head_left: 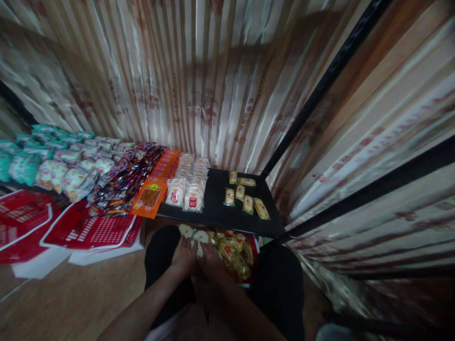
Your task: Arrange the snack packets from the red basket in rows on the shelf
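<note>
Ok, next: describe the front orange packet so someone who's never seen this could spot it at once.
Find the black shelf before the striped curtain. At its front edge, the orange packet lies between dark-wrapped snacks and clear-wrapped white rounds with red labels. Its flat, bright wrapper, with brown sticks on its face, sets it apart from both.

Shelf with pastries at right, cracker packs left of them, curtain behind; hands in front
</note>
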Motion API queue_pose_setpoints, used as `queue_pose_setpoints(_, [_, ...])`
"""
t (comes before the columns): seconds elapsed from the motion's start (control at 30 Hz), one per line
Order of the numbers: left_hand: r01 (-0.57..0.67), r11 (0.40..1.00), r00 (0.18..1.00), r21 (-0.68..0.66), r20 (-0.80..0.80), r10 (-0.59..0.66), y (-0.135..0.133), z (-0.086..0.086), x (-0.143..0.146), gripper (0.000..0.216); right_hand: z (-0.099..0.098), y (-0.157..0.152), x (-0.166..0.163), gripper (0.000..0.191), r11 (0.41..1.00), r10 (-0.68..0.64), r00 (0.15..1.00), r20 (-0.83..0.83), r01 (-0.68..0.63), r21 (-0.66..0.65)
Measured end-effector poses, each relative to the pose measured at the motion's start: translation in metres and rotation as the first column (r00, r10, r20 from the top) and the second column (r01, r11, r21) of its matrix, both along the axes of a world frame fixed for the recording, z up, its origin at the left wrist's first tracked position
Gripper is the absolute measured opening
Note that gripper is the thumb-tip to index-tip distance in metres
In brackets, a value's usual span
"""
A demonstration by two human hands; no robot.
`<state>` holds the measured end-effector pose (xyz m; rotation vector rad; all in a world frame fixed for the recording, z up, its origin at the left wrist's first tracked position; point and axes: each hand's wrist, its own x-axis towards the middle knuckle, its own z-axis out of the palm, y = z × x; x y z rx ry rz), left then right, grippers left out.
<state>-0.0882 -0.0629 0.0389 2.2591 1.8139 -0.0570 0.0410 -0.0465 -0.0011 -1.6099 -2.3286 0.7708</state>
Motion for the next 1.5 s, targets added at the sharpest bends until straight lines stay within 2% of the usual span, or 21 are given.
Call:
queue_pose_setpoints(0.1, [0.019,0.994,0.994,-0.107,-0.108,-0.03,-0.002,-0.006,0.003,0.057,-0.004,-0.004,0.0,0.051,0.997,0.037,0.999,0.034,-0.035,-0.069])
queue_pose_setpoints(0.27, [-0.008,0.998,0.994,-0.06,-0.107,0.002,-0.009,-0.012,0.005,0.048,-0.006,-0.002,0.001,0.05,0.997,-0.008,1.0,-0.014,0.007,-0.078])
queue_pose_setpoints(0.43, [-0.05,0.993,0.998,-0.106,0.034,0.054,-0.009,-0.01,0.002,0.048,-0.007,0.001,0.008,0.044,0.982,-0.14,0.971,-0.195,0.11,-0.154])
queue_pose_setpoints(0.57, [-0.086,0.979,0.96,-0.183,0.248,0.131,-0.001,-0.003,-0.004,0.041,-0.008,0.004,0.011,0.039,0.96,-0.233,0.898,-0.372,0.15,-0.238])
queue_pose_setpoints(0.8, [-0.096,0.969,0.89,-0.23,0.417,0.187,0.006,0.003,-0.013,0.032,0.002,0.011,0.014,0.046,0.946,-0.259,0.78,-0.569,0.087,-0.311])
queue_pose_setpoints(0.93, [-0.129,0.952,0.786,-0.277,0.557,0.268,0.007,0.004,-0.014,0.03,0.015,0.016,0.018,0.049,0.93,-0.281,0.742,-0.609,0.055,-0.362])
queue_pose_setpoints(1.17, [-0.216,0.929,0.618,-0.3,0.695,0.368,0.017,0.005,-0.02,0.03,0.033,0.022,0.019,0.048,0.918,-0.303,0.653,-0.694,0.004,-0.396])
queue_pose_setpoints(1.33, [-0.229,0.899,0.402,-0.373,0.805,0.437,0.024,0.002,-0.026,0.03,0.042,0.025,0.016,0.047,0.914,-0.248,0.61,-0.752,-0.11,-0.391])
queue_pose_setpoints(1.5, [-0.202,0.842,0.08,-0.5,0.849,0.523,0.028,0.004,-0.028,0.035,0.046,0.03,0.011,0.045,0.909,-0.297,0.613,-0.732,-0.053,-0.413])
